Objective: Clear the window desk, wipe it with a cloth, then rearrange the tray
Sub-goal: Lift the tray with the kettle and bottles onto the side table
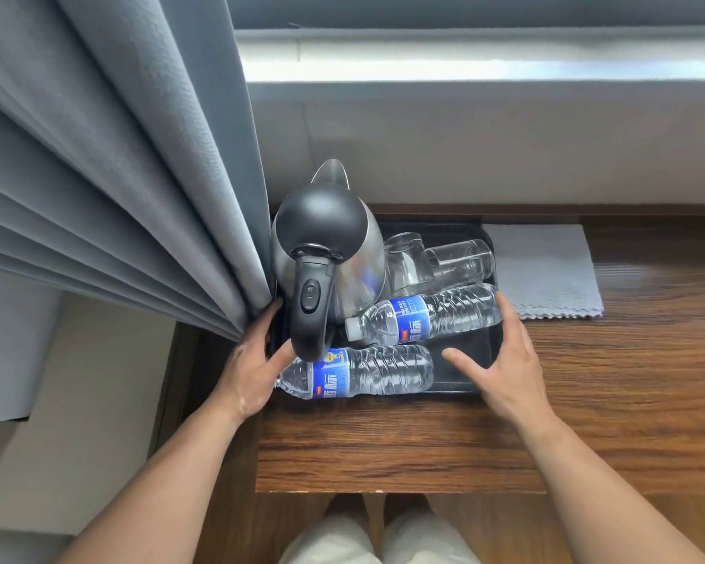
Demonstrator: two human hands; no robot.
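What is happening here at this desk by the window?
A person stands at a wooden desk with one hand at each side of a black tray. The left hand is at its left edge by the curtain, the right hand at its right edge, fingers spread. The tray holds a kettle, two glasses and two water bottles lying down. A grey cloth lies beside it.
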